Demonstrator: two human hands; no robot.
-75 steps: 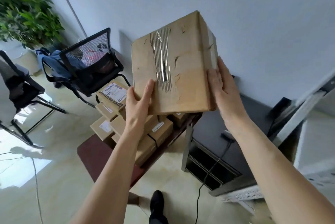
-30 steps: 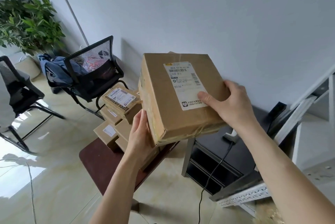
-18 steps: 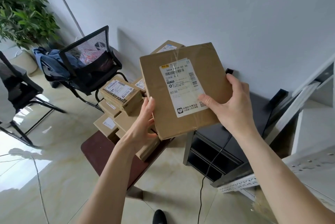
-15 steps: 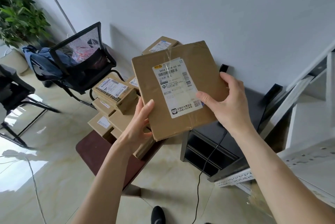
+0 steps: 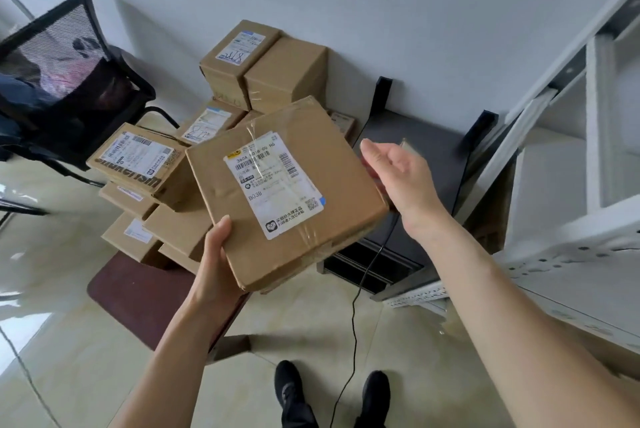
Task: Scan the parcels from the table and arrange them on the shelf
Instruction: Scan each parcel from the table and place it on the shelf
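Note:
I hold a flat brown cardboard parcel (image 5: 346, 185) in mid-air, with its white barcode label (image 5: 273, 185) facing up towards me. My left hand (image 5: 214, 265) grips its near left corner, thumb on top. My right hand (image 5: 398, 178) is beside the parcel's right edge, off the label, thumb and palm showing and fingers hidden behind it. I cannot tell whether it touches the box. Several more parcels (image 5: 135, 157) are stacked on the low dark-red table (image 5: 138, 289) below. The white metal shelf (image 5: 571, 237) stands at the right.
A black low stand (image 5: 433, 150) sits between the table and the shelf, with a black cable (image 5: 353, 306) trailing from it across the tiled floor. A black mesh chair (image 5: 69, 81) stands at the left. My shoes (image 5: 287, 389) are below.
The parcel was turned so its label faces up, then lowered. My right hand has let go of the label side and moved to the right edge. The view has tilted down.

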